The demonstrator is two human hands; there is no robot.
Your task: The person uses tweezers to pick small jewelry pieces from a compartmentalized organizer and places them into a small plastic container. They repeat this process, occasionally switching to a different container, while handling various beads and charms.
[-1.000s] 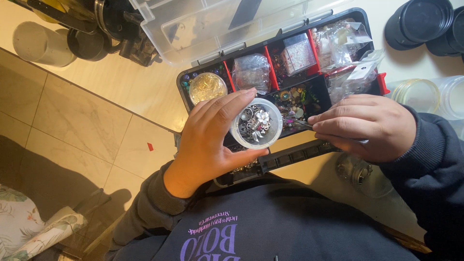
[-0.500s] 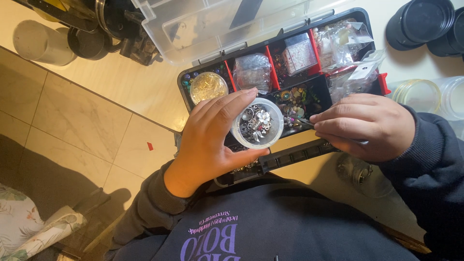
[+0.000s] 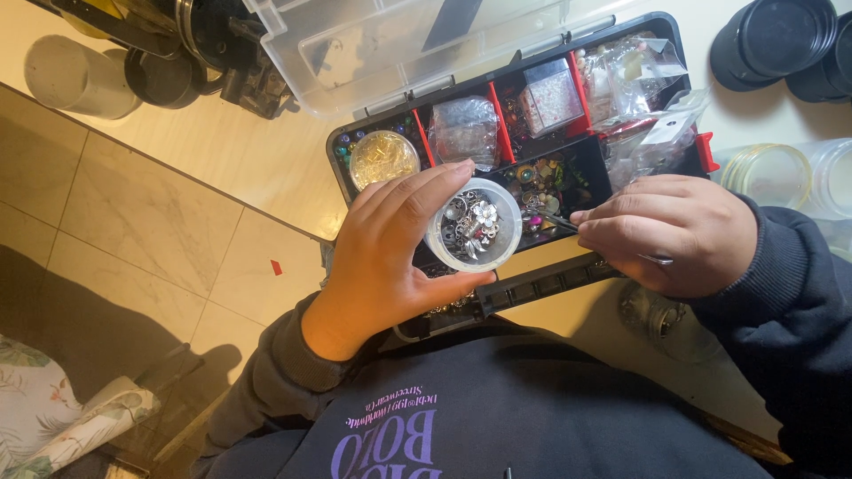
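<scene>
Looking down from the head view, the left hand (image 3: pixel 390 257) curls round a small round clear plastic tub of silver charms (image 3: pixel 474 224) above the black compartmented bead box (image 3: pixel 510 293). It looks light and slippery; hold its sidewall. The right hand (image 3: pixel 679 232) pinches thin tweezers (image 3: pixel 557 222).

Left hand (image 3: pixel 390 257) cupped, fingers curled in grip; right hand (image 3: pixel 674 232) fisted, fingertips pinched, dark sleeves on both

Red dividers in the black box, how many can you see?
3 red dividers: one beside the gold beads jar, one right of the clear bag, one past the pink bead box. More may be hidden under hands.
</scene>
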